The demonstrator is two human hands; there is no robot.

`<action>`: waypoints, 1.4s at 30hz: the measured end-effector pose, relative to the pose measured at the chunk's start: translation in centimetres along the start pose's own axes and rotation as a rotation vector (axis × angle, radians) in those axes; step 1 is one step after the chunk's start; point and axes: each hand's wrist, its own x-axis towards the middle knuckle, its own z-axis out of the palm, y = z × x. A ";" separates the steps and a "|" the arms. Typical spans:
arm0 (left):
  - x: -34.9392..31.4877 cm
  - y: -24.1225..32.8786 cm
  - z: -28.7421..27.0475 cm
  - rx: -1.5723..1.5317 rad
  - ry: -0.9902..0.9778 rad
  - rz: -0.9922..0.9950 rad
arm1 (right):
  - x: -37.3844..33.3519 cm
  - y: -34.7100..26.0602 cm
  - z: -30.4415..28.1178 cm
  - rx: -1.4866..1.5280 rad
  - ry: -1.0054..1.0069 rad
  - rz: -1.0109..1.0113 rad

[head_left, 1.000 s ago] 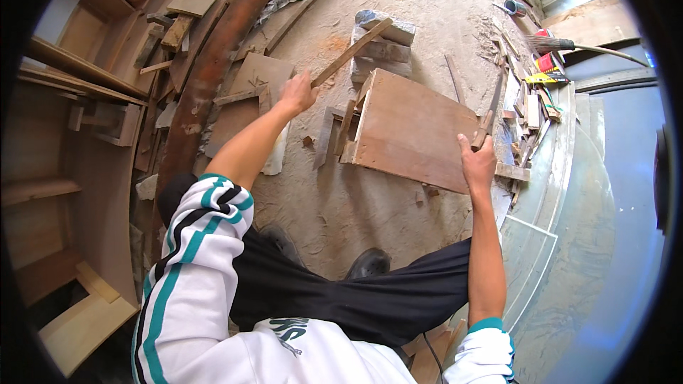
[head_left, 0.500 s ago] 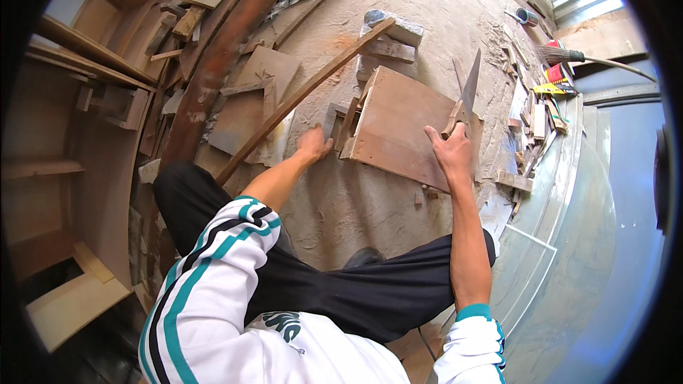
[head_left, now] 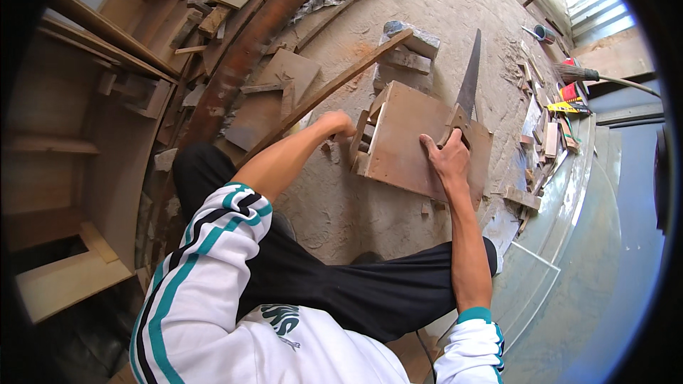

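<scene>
My right hand (head_left: 449, 158) grips the wooden handle (head_left: 457, 122) of a handsaw, resting over a flat brown wooden box (head_left: 402, 139). The saw's long tapered blade (head_left: 470, 75) points away from me, past the box's far edge. My left hand (head_left: 337, 124) is beside the box's open left side, its fingers curled inward. What those fingers hold, if anything, is hidden. Short wood pieces (head_left: 361, 135) show at that open side. A long wooden strip (head_left: 324, 103) slants behind my left hand, its far end on a stack of blocks (head_left: 409, 50).
Wooden shelving (head_left: 53, 146) stands at the left beside a rusty beam (head_left: 228, 71). Board offcuts (head_left: 274, 92) lie beyond my left arm. Scrap wood (head_left: 551, 139), a brush (head_left: 578, 72) and a glass sheet (head_left: 569, 242) are at the right.
My left hand has moved up and right, closer to the box's open side, and its fingers have curled. My right hand still holds the saw, whose blade now stands slightly more upright.
</scene>
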 end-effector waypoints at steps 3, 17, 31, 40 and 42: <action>-0.6 1.1 -1.5 0.072 -0.090 -0.061 | 0.0 -0.6 -0.5 0.033 -0.033 0.057; -6.0 -1.8 7.1 -0.573 0.427 -0.253 | 0.8 -0.5 -1.3 0.166 0.113 -0.105; -5.5 -17.6 -2.4 -0.934 1.043 -0.042 | 0.4 -0.2 -0.6 0.210 0.076 -0.042; -0.8 -26.1 -3.6 -0.265 0.828 0.046 | 0.2 0.2 -3.2 0.123 -0.028 0.130; 0.7 -30.0 -2.4 -0.017 0.932 0.028 | 0.4 -1.0 -3.4 0.095 -0.042 0.155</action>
